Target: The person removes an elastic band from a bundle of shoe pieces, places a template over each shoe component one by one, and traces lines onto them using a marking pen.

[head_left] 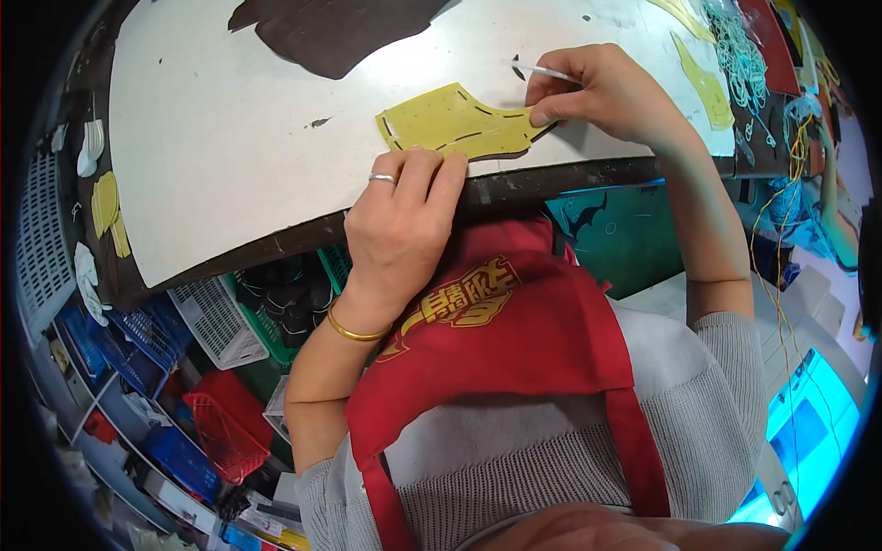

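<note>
1. White, dark-edged tabletop (230, 138).
2. Yellow template (450, 119) over dark piece (503, 156), touching left fingers (419, 173) and right fingers (544, 92).
3. Brown sheet (340, 37), beyond the left fingers.
4. Yellow strips (706, 84), right of the right fingers.

Large yellow printed characters (470, 292) slant across the red bib apron (514, 358), beside a curved yellow stroke (397, 345).

Red basket (228, 393), perforated white crate (213, 317)
</note>
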{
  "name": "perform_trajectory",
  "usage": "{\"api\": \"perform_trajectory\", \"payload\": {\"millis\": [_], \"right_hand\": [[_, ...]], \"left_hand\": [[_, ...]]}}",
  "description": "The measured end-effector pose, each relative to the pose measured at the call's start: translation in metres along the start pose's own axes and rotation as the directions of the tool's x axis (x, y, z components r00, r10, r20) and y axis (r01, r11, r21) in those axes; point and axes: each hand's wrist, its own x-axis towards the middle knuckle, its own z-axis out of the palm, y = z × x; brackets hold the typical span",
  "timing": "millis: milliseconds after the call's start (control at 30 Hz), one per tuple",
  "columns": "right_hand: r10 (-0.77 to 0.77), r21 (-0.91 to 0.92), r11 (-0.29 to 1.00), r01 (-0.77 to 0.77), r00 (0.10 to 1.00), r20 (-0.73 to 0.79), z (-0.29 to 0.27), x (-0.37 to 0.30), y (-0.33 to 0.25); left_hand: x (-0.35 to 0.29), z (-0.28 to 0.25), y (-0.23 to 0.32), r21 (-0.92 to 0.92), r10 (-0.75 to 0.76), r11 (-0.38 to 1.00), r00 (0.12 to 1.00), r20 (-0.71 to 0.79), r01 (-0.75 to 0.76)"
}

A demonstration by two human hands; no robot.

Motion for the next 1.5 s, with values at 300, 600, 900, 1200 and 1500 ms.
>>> {"api": "perform_trajectory", "payload": {"millis": [300, 600, 900, 1200, 1500], "right_hand": [[-0.232, -0.302, 0.94, 0.157, 0.945, -0.229, 0.021, -0.02, 0.002], [-0.395, -0.546, 0.805, 0.233, 0.897, -0.2, 0.021, -0.022, -0.004], [-0.554, -0.409, 0.791, 0.456, 0.817, -0.16, 0.022, 0.008, -0.053], [-0.506, -0.439, 0.639, 0.632, 0.775, 0.378, 0.052, 0.042, -0.088], [-0.574, -0.27, 0.776, 0.571, 0.815, 0.075, 0.044, 0.035, -0.066]], "left_hand": [[0.005, -0.004, 0.008, 0.116, 0.056, 0.991, 0.996, 0.072, -0.064], [0.008, 0.008, 0.034, 0.159, 0.12, 0.976, 0.974, 0.19, -0.151], [0.001, 0.018, 0.048, 0.214, 0.031, 0.976, 0.998, 0.057, -0.042], [-0.006, 0.026, 0.055, 0.199, 0.037, 0.979, 0.998, 0.042, -0.044], [-0.002, 0.032, 0.053, 0.23, 0.048, 0.972, 0.999, 0.022, -0.052]]}}
